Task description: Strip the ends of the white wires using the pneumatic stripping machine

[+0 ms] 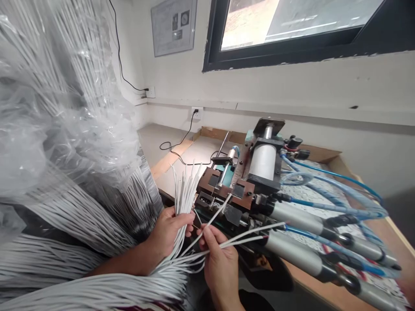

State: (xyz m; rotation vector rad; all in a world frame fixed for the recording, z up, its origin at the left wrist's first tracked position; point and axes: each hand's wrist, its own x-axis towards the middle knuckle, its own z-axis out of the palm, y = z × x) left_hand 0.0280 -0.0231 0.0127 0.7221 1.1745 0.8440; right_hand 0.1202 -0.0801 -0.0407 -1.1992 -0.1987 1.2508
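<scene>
The cables are slim, smooth and pale grey-white. One bunch of cables [185, 192] stands up from the left hand [173, 226], its ends fanning slightly above the fingers, which are curled closed around it with the thumb across the front. The right hand [220, 259] has its thumb and fingertips pinched together on a single cable [219, 211], whose pale end slants up and away past the fingertips, in front of the metal machine [263, 162]; whether it touches cannot be told. Two more cables [249, 232] stretch out to the right beyond the right thumb, their tips darker and reddish. Below both hands, a thick swath of cables [106, 290] sweeps in from the left.
</scene>
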